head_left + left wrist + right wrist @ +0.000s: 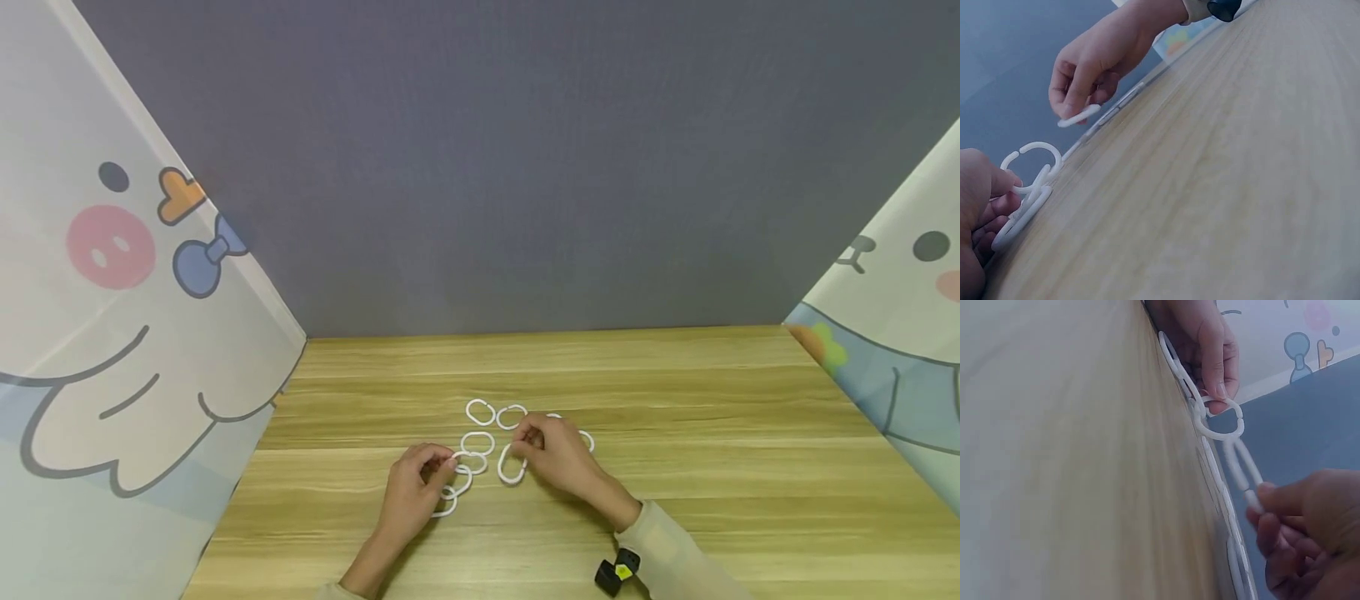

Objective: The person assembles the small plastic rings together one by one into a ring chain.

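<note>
My left hand [408,496] pinches a white plastic oval link [486,463] between thumb and fingers. That link is the top one of a short chain; the linked rings below it [471,484] trail toward me beside the hand. In the left wrist view the held link [1059,156] stands raised, with a small gap in its loop. My right hand [558,458] pinches a separate white link [512,482] by one end, just right of the chain. The right wrist view shows this link [1233,467] tilted, its far end close to the left hand's link.
Another white link [477,433] lies just above the chain on the wood-grain table [360,383]. Farther back lie two more links [468,408], and others [592,442] are partly hidden behind the right hand. A grey panel [540,183] and printed side panels [225,467] border the table.
</note>
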{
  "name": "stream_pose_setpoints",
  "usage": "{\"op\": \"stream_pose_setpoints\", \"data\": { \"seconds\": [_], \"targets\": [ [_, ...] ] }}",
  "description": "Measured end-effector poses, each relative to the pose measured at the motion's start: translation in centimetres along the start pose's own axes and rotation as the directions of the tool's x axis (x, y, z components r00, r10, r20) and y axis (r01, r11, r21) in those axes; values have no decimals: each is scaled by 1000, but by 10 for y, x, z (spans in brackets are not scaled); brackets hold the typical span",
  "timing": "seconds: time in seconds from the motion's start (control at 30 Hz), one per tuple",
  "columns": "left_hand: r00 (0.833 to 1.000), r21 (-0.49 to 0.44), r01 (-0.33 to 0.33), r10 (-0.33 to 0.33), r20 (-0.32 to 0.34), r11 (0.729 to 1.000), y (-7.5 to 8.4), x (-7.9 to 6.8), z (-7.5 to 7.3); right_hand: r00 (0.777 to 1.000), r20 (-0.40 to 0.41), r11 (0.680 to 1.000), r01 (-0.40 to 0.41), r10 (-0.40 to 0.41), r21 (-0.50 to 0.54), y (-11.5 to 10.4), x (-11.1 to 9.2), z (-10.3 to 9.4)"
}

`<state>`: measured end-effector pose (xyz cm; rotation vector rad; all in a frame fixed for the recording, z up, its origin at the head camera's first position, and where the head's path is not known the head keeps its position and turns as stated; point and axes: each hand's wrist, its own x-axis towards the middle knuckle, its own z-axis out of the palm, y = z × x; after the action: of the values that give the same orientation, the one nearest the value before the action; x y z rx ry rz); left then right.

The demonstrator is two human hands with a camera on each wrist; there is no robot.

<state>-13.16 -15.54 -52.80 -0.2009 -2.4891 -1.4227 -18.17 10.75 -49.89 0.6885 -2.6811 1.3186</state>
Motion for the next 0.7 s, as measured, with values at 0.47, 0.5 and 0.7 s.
{"op": "stream_pose_setpoints", "data": {
  "seconds": [0.47, 0.5, 0.7],
  "targets": [
    [1000, -88, -13, 12, -10, 996, 1, -3, 0, 985, -81, 940, -117, 150, 320, -11, -6, -1],
    [1000, -96, -14, 13, -9, 995, 2, -3, 0, 981, -63, 916, -150, 186, 373, -13, -6, -1],
    [1000, -150, -12, 14, 13, 989, 3, -2, -1, 946, 65, 770, -297, 317, 564, -25, -9, 3]
  ]
}}
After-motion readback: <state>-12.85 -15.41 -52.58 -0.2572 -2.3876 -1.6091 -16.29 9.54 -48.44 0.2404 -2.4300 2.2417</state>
